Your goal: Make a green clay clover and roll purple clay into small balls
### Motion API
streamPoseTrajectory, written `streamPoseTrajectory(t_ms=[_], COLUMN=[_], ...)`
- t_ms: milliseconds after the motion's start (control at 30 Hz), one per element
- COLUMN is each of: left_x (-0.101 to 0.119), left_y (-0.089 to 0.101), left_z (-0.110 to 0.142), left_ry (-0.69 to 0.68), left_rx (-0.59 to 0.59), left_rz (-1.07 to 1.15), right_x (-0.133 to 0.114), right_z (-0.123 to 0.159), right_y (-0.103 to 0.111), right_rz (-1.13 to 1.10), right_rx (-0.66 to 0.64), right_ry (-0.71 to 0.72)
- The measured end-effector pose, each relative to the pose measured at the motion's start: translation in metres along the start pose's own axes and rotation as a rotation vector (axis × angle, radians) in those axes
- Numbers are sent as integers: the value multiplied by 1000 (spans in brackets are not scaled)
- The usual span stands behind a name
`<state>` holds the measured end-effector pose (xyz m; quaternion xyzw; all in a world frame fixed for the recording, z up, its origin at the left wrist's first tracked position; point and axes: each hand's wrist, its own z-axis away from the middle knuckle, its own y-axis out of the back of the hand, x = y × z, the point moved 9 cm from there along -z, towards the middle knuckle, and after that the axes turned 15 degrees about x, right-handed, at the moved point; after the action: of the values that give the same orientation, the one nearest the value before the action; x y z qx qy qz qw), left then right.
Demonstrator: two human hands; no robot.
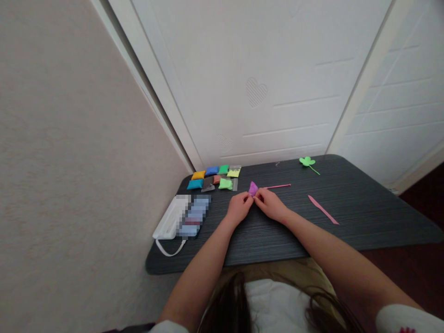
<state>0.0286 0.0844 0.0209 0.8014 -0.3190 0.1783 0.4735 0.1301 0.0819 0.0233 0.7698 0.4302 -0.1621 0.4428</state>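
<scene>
While I watch through the head view, the purple piece sits mid-table on the dark table, pinched at its near edge by curled fingers: left hand at its seven o'clock, right hand at four, forearms converging forward. A pink stick lies at three, a green flower at two.

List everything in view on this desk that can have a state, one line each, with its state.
Purple piece: pinched by the left hand and right hand.
Pink stick: lying just beyond the right hand.
Pink knife: lying flat, not held.
Green flower: lying down, stem attached.
Packets: grouped together; whether sealed, I cannot tell.
White cord: curved.
White box: lying flat.
</scene>
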Motion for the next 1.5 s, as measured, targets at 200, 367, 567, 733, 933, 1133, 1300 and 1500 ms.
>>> streamPoseTrajectory(t_ms=[200, 367, 567, 733, 933, 1133, 1300, 1500], left_x=[5, 5, 1, 1, 4, 10, 15, 15], left_y=[7, 10, 11, 14, 12, 13, 16, 13], left_z=[-3, -2, 1, 3, 5, 4, 5, 4], left_ry=[-4, -20, -13, 13, 33, -32, -112, -166], left_rx=[64, 87, 96, 133, 141, 160, 186, 186], left_rz=[-44, -62, -92, -141, -140, -139, -127, -106], right_x=[-11, -1, -2, -11, -13, -14, -14, -7], right_z=[-4, -9, -8, 0, 2, 1, 0, -4], right_y=[5, 12, 11, 6, 2, 0, 0, 9], right_rz=[65, 121, 124, 168, 257, 285, 270, 224], right_rx=[79, 138, 93, 48, 45, 37, 46, 101], right_ry=[14, -19, 34, 92, 105, 117, 109, 40])
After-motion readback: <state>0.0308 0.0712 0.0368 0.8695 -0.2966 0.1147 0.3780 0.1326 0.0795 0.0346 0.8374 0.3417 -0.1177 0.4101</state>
